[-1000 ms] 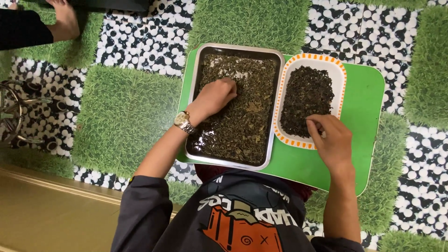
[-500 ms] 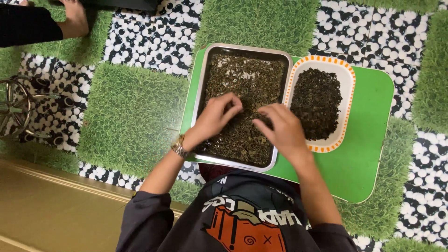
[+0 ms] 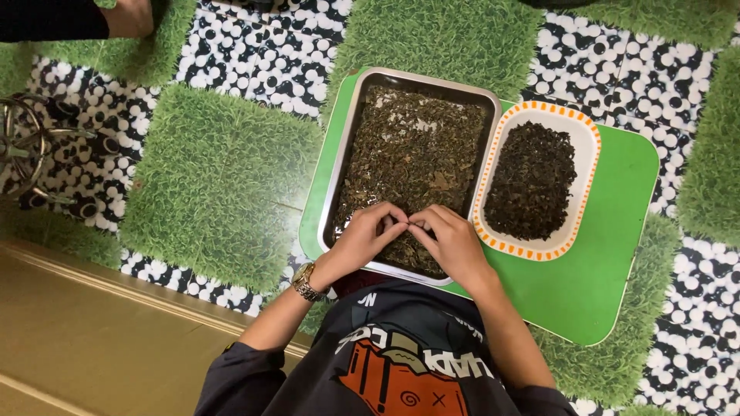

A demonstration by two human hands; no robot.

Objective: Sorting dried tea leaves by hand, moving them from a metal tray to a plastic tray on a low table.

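Observation:
A rectangular metal tray [image 3: 340, 173] filled with brownish dried leaves [image 3: 416, 142] rests on a green plastic tray [image 3: 609, 266]. Beside it on the right is a white dish with an orange-dashed rim [image 3: 591, 146], which holds darker sorted leaves [image 3: 532, 181]. Both of my hands are at the near end of the metal tray. My left hand [image 3: 361, 240], with a wristwatch, and my right hand [image 3: 453, 245] meet fingertip to fingertip. They pinch a small bit of the leaves between them.
The trays lie on a floor mat of green grass squares [image 3: 220, 181] and black-and-white pebble squares. Another person's hand [image 3: 127, 17] and dark sleeve are at the top left. A metal wire object [image 3: 19, 146] sits at the left edge, and a tan wooden surface [image 3: 92, 339] at the bottom left.
My right hand has come from the white dish over to the metal tray. Both hands have drawn back to the tray's near end and closed together.

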